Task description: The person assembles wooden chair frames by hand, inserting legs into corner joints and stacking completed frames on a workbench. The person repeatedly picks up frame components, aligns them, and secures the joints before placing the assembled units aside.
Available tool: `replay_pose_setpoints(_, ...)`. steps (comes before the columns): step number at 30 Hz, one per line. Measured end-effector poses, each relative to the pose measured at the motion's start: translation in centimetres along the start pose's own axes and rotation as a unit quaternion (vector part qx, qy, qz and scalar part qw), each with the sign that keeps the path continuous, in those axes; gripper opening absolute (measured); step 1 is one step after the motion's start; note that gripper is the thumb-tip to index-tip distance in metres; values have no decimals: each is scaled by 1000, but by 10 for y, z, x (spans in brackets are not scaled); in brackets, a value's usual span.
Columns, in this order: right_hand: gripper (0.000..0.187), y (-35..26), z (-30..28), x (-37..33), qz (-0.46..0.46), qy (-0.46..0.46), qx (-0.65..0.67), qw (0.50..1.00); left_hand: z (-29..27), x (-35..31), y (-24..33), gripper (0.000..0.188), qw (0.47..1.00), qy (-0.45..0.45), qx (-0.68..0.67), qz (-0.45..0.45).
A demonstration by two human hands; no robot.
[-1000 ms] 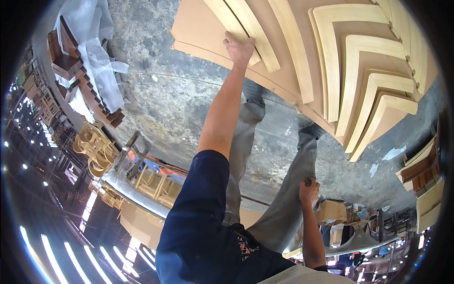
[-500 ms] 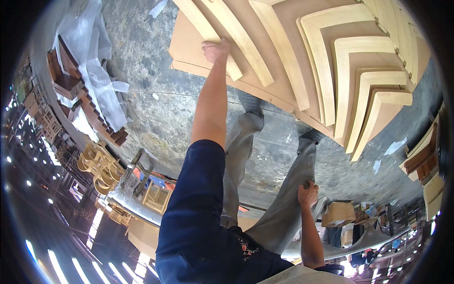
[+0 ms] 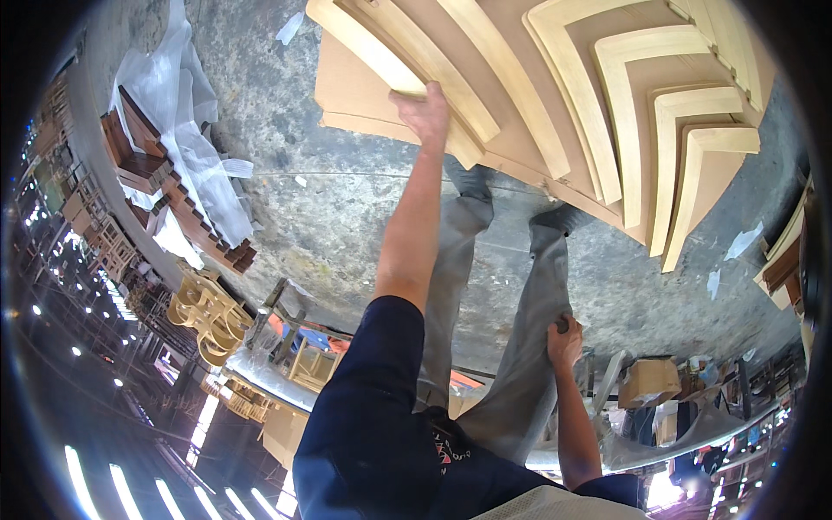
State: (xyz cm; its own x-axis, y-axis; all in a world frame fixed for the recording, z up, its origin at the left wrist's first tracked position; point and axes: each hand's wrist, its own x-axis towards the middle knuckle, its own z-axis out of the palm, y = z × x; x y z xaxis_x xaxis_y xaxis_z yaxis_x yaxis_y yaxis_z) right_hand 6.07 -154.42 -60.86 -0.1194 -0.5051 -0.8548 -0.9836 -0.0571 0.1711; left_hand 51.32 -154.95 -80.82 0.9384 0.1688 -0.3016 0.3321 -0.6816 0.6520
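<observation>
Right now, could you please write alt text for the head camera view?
A person's left hand grips a curved pale wooden piece on a cardboard sheet, beside other bent wooden pieces. The right hand is at the grey right trouser leg; whether it holds anything is unclear.

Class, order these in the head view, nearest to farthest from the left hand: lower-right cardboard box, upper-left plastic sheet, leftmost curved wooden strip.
1. Leftmost curved wooden strip: at the left hand.
2. Plastic sheet: upper left.
3. Cardboard box: lower right.
</observation>
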Motion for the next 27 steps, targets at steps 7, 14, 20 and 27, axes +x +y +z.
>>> replay_pose_setpoints(7, 47, 20, -23, 20, -49, 13, 16, 999, 68, -4, -44, 75, 996, 41, 81, 14)
replay_pose_setpoints(14, 51, -19, -12, 6, -87, 5, 3, 996, 77, 32, -30, 81, 986, -37, 156, -51)
replay_pose_setpoints(20, 67, -150, 56, 55, -318, 110, 19, 942, 90, 76, -15, 76, 976, -57, 180, -111)
replay_pose_setpoints(27, 67, -402, 58, 181, -301, 211, -5, 930, 71, 74, -1, 74, 965, -105, 222, -94)
